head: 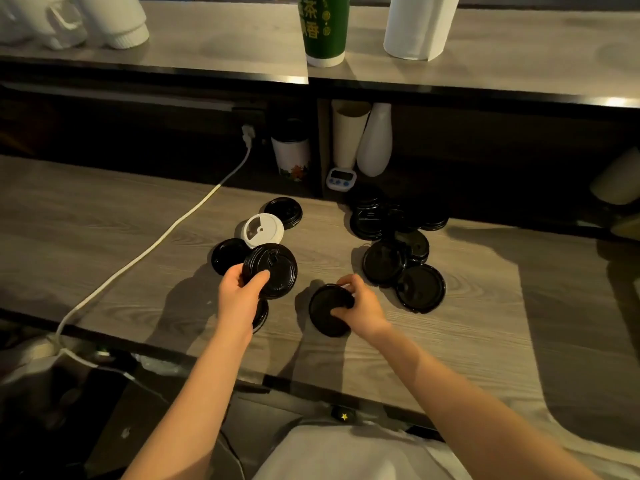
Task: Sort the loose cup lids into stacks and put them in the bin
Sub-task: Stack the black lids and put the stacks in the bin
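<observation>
Your left hand (239,296) half hides one black lid (262,315) on the counter (104,220) while gripping a second lid (272,271), your right hand (362,311) grips a third lid (327,311), one white lid (263,230) lies beyond, and the dark heap (381,216) defies counting.

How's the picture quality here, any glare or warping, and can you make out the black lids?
Head view: dim, warm light; the left hand and right hand cast soft shadows on the counter; glare streaks on the upper shelf edge; wide-angle stretch tilts the paper roll; the rear pile of black lids merges into darkness; the white lid reads clearly.
</observation>
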A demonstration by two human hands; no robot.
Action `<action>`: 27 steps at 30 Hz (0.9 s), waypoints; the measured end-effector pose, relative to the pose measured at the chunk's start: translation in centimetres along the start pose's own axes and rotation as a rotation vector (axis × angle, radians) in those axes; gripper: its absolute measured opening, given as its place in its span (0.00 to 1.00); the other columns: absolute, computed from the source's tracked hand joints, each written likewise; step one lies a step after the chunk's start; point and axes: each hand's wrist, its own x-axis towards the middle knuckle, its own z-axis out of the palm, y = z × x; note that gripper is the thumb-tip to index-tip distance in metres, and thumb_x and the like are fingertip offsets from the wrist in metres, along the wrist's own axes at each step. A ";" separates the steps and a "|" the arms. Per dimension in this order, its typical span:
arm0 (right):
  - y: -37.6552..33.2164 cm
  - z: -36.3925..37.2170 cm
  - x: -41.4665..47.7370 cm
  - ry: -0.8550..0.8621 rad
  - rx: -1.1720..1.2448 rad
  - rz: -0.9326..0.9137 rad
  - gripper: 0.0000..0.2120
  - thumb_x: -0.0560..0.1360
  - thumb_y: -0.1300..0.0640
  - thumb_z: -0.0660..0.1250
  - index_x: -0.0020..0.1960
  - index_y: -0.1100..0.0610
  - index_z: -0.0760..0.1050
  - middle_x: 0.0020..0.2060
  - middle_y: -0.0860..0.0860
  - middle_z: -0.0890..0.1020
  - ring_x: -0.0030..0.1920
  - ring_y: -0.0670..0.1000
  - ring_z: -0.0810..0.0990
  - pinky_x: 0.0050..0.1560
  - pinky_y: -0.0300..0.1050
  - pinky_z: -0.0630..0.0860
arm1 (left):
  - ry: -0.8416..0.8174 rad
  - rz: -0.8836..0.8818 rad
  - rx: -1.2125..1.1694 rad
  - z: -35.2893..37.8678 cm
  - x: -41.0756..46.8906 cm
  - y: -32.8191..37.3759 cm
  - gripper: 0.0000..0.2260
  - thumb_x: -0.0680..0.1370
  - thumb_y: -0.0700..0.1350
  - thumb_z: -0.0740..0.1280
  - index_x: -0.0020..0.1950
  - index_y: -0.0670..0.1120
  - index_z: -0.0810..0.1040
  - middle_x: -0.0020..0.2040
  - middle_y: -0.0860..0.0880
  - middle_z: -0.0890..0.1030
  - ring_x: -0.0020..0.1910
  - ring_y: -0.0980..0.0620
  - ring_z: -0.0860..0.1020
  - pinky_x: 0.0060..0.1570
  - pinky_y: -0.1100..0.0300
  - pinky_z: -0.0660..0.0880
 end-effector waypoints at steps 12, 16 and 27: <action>0.5 -15.2 -6.0 0.376 0.340 -0.082 0.20 0.72 0.67 0.70 0.62 0.55 0.73 0.56 0.53 0.77 0.53 0.48 0.79 0.48 0.34 0.78 | -0.274 0.082 0.012 11.2 -2.6 1.9 0.10 0.75 0.36 0.67 0.48 0.52 0.75 0.48 0.51 0.80 0.51 0.51 0.78 0.57 0.54 0.73; 1.9 -20.6 -9.2 0.492 0.380 -0.109 0.19 0.72 0.65 0.70 0.59 0.50 0.74 0.55 0.51 0.78 0.49 0.40 0.79 0.43 0.31 0.77 | -0.398 0.066 0.011 17.1 -5.4 3.1 0.13 0.76 0.37 0.67 0.56 0.52 0.72 0.49 0.55 0.79 0.54 0.53 0.77 0.56 0.57 0.73; 6.5 -35.2 -17.7 0.887 0.439 -0.159 0.16 0.75 0.64 0.67 0.61 0.54 0.72 0.47 0.41 0.78 0.44 0.33 0.79 0.44 0.29 0.76 | -0.746 0.180 0.047 33.2 -15.0 5.5 0.12 0.75 0.38 0.67 0.53 0.53 0.74 0.52 0.53 0.79 0.54 0.56 0.78 0.60 0.53 0.74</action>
